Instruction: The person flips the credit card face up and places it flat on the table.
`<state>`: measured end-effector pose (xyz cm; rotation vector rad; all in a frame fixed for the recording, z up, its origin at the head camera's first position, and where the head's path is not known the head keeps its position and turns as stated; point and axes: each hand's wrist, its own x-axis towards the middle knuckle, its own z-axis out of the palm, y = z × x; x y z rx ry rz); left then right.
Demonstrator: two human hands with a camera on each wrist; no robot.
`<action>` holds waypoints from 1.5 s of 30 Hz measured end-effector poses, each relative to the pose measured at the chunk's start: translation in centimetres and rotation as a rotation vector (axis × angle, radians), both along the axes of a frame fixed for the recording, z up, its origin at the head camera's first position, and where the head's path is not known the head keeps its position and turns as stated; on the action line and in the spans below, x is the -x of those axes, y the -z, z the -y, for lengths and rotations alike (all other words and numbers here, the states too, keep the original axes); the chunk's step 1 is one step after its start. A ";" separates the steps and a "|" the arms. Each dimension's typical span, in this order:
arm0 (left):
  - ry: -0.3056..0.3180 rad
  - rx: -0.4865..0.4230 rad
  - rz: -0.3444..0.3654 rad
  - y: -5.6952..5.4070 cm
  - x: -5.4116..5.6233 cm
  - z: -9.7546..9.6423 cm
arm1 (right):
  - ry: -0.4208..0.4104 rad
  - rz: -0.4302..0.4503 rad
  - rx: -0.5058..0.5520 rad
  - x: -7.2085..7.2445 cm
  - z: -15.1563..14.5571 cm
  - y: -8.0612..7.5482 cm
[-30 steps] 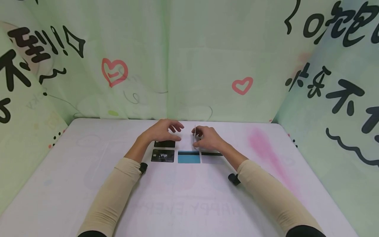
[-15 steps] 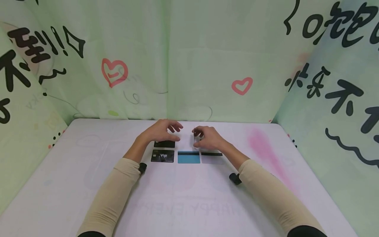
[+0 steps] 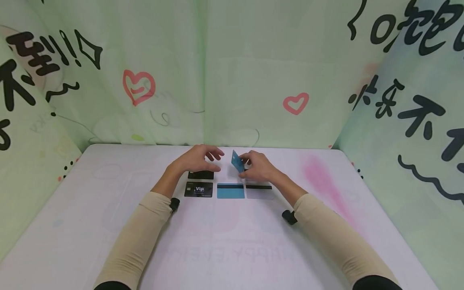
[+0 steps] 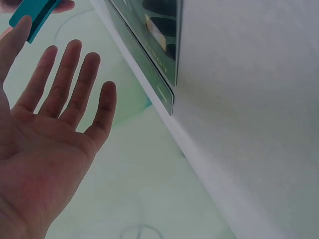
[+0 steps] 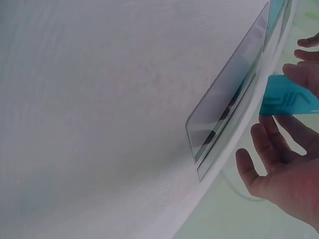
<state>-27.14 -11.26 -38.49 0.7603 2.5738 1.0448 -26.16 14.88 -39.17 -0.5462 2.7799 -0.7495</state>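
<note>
The blue card (image 3: 237, 162) had turned since the earlier frame: edge-on then, it now showed its face, raised over the far part of the table (image 3: 203, 241) between the hands. The right hand (image 3: 256, 166) pinched it between thumb and fingers. The left hand (image 3: 197, 158), fingers spread and holding nothing, hung left of it and partly hid the far black card (image 3: 201, 175). In the near row lay the Vip card (image 3: 198, 189) at left, the striped card (image 3: 230, 191) in the middle and the silver card (image 3: 259, 193) at right. Just beyond the silver card, another card (image 5: 205, 169) lay behind the right hand. A curtain (image 3: 232, 72) hung beyond the table.
</note>
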 end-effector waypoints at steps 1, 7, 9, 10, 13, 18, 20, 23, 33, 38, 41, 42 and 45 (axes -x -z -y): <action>-0.001 0.000 0.000 0.0 0.0 0.0 | 0.000 -0.004 -0.006 0.0 0.0 -0.1; -0.002 0.000 0.001 0.0 0.1 0.0 | -0.022 -0.029 -0.029 0.2 -0.1 0.0; 0.000 -0.001 0.003 0.0 0.1 -0.1 | -0.028 -0.034 -0.024 0.2 -0.2 0.1; 0.003 0.000 0.003 0.0 0.0 -0.1 | -0.031 -0.036 -0.021 0.2 -0.2 0.1; 0.009 0.001 -0.004 0.0 0.1 -0.3 | -0.029 -0.045 -0.010 0.2 -0.3 0.1; 0.007 -0.001 -0.012 0.0 0.2 -0.4 | -0.034 -0.069 0.001 0.2 -0.4 0.0; 0.001 0.004 -0.007 0.1 0.2 -0.4 | -0.039 -0.069 0.002 0.2 -0.4 0.1; -0.004 0.014 0.000 0.2 0.1 -0.4 | -0.043 -0.066 0.007 0.2 -0.3 0.2; -0.005 0.051 -0.005 0.1 0.0 -0.7 | -0.030 -0.074 0.054 -0.3 -0.1 0.0; 0.010 0.058 0.004 0.2 0.2 -0.8 | -0.026 -0.088 0.107 -0.4 0.1 -0.1; 0.017 0.078 0.006 0.3 0.3 -0.9 | -0.016 -0.083 0.129 -0.4 0.1 0.0; 0.015 0.090 0.003 0.3 0.3 -0.9 | -0.013 -0.081 0.137 -0.4 0.1 0.0; 0.007 0.123 -0.010 0.4 0.2 -1.0 | -0.006 -0.085 0.162 -0.5 0.1 0.0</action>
